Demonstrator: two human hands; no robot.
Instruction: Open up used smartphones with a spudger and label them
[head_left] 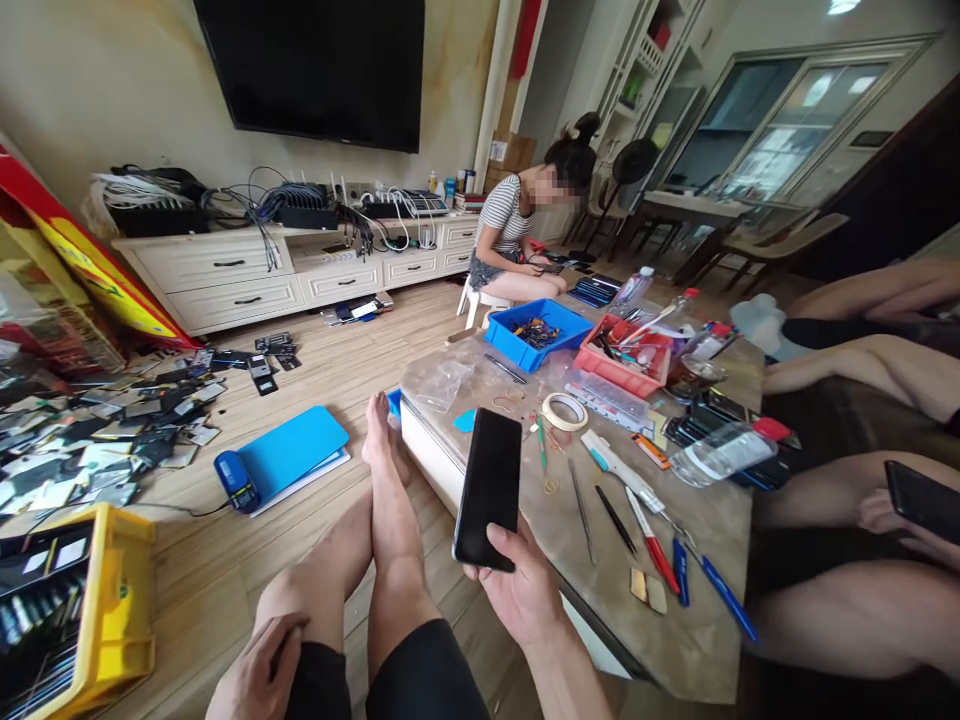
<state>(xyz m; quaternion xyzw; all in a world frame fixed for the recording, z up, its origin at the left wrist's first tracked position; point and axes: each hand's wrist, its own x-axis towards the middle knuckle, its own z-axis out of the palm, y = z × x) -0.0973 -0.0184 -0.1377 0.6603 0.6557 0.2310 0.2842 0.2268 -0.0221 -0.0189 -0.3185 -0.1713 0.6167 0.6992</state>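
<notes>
A black smartphone (490,480) is in my right hand (517,580), its dark screen facing up and my thumb lying across the lower corner. It is held over the near left edge of the low table (697,620). My left hand (259,665) rests on my left thigh, fingers draped over the leg, with nothing seen in it. Close to the phone on the tabletop are a roll of masking tape (564,411), metal tweezers (581,511), black tweezers (616,520) and a red-and-white handled tool (652,540).
A blue bin (536,350) of small parts and a red basket (626,375) of tools stand farther back. On the floor lie a blue folder (296,450), a yellow crate (124,600) and heaped phone parts (97,430). One person sits beyond the table; another is at right.
</notes>
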